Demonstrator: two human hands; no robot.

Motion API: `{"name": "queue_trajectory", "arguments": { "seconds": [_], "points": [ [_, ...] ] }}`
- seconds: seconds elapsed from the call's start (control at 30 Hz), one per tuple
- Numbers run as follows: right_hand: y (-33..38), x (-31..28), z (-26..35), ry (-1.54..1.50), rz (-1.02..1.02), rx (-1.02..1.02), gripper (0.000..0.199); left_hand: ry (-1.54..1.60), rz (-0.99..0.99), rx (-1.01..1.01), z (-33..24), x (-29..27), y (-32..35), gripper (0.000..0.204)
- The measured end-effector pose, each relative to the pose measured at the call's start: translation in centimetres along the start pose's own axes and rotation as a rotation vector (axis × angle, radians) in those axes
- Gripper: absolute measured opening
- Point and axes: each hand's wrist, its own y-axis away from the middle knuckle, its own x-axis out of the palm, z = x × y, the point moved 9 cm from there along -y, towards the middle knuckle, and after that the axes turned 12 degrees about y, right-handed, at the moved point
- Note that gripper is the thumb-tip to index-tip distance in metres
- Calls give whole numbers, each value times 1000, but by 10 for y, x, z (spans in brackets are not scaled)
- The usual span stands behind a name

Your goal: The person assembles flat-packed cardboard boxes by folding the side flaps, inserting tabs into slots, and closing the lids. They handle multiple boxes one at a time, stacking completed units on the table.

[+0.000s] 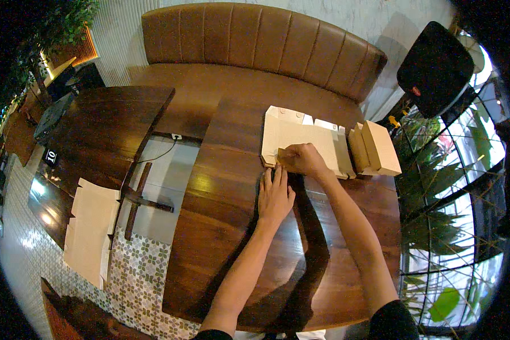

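Cardboard sheet lies right of upper centre on the surface, long axis left-to-right. Right hand, nearer, pinches its lower-left flap; left hand, fingers extended, grips nothing.

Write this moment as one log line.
Left hand: at near edge of flat tan cardboard sheet | right hand: pinching its corner flap | beside: folded tan cardboard | surface: brown wooden table

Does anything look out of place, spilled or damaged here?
The flat cardboard on the left-hand table looks slightly odd: it juts past the table's edge, over the tiled floor. I see no spill, and the partly folded cardboard at the right hand shows no clear damage.
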Motion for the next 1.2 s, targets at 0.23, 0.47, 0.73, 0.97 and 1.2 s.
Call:
{"name": "queue_trajectory", "arguments": {
  "seconds": [0.23, 0.47, 0.73, 0.97, 1.2],
  "points": [
    [21, -12, -3, -237, 71, -34, 26, 38, 0, -15, -1, -2, 1, 66],
    [37, -9, -4, -291, -17, -35, 20, 39, -35, 17, -1, -6, 1, 69],
    [33, -2, -15, -344, 35, 36, 21, 124, -31, -25, -1, -10, -3, 70],
    [30, -16, -10, -183, -172, 52, 21, 121, -27, -54, -4, -13, -2, 69],
    [26, -25, -10, -52, -436, 81, 20, 4, -25, 11, -6, -7, -1, 60]
  ]
}}
